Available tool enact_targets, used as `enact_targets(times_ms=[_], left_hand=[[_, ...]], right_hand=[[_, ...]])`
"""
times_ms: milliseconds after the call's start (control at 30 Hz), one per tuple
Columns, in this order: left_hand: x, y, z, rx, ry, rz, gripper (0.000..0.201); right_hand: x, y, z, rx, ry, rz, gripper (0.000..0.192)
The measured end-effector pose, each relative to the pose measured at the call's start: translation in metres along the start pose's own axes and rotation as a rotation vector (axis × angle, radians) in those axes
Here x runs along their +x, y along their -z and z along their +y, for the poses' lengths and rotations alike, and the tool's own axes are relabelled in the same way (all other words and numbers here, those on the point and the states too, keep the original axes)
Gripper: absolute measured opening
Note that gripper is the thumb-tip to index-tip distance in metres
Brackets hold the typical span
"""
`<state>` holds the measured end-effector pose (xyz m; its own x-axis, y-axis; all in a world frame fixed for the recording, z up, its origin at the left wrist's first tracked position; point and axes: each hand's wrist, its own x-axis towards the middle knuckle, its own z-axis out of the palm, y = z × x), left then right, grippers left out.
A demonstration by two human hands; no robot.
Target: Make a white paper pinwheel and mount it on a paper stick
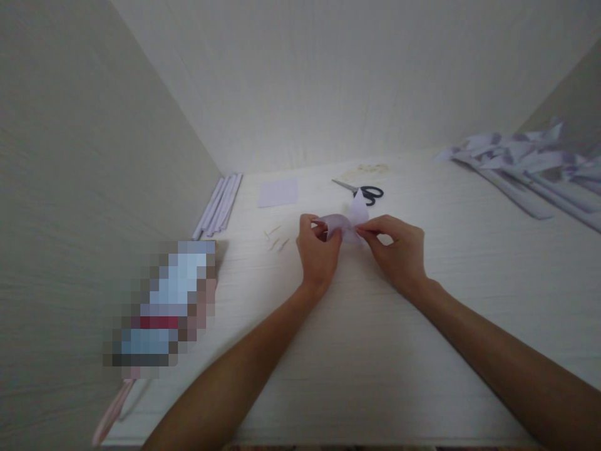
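Between my two hands is a piece of lilac paper (337, 223), bent into a curve, with one pointed flap standing up on its right side. My left hand (319, 247) grips the curved left part, thumb in front and fingers behind. With thumb and fingertips pinched together, my right hand (397, 247) holds the paper's right side near the base of the flap. The fingertips hide part of the fold. Just behind the paper lie black-handled scissors (370, 193), blades pointing left.
A flat lilac sheet (278, 193) and several thin pale strips (277, 241) lie left of centre. Rolled lilac tubes (220, 203) rest by the left wall, behind a pixelated object (173, 300). Folded paper pieces with stems (516, 156) are piled at right. Walls bound the left and back.
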<state>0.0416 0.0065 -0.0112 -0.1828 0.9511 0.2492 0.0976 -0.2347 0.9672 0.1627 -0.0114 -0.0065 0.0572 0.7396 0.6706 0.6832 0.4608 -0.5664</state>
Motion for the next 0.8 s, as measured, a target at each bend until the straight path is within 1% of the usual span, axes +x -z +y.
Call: enact_targets(times_ms=[233, 300, 367, 467, 800], left_hand=[[-0.0033, -0.0025, 0.0039, -0.085, -0.028, -0.097, 0.021], [-0.0036, -0.0026, 0.0059, -0.069, -0.057, -0.101, 0.02], [-0.0031, -0.0023, 0.0065, -0.048, -0.075, -0.089, 0.024], [-0.0019, -0.0019, 0.0053, -0.05, -0.056, -0.093, 0.028], [-0.0015, -0.0027, 0.004, -0.126, -0.03, -0.159, 0.023]], right_hand=[[0.0006, 0.0006, 0.0022, 0.005, -0.079, 0.034, 0.009], [0.0009, 0.0009, 0.0026, 0.009, -0.087, 0.037, 0.009], [0.0013, 0.0011, 0.0025, 0.008, -0.09, 0.035, 0.01], [0.0019, 0.0015, 0.0018, 0.004, -0.096, 0.034, 0.01], [0.0019, 0.002, 0.0026, 0.005, -0.088, 0.033, 0.009]])
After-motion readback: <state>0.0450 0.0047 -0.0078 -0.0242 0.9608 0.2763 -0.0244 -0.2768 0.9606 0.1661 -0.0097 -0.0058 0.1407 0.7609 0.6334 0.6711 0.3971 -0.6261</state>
